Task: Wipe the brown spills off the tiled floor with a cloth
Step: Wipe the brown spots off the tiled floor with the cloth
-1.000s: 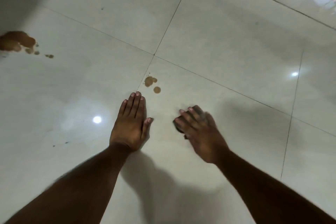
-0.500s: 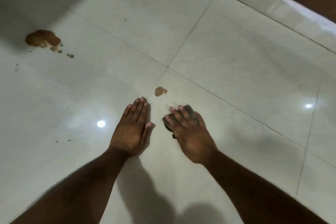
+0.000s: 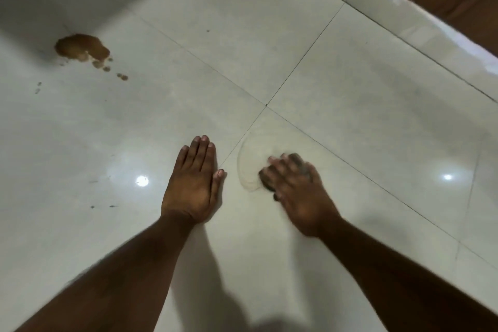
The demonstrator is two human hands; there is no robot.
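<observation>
Small spill gone; cloth (image 3: 266, 179) under right hand (image 3: 299, 191)

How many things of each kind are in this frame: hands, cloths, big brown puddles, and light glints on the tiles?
Hands: 2, the left hand flat on the floor, the right hand pressing the cloth.
Cloths: 1, a dark cloth, mostly hidden under the right hand.
Big brown puddles: 1, the brown puddle, with small droplets beside it.
Light glints: 2, one glint and another glint.
Total: 6.
</observation>
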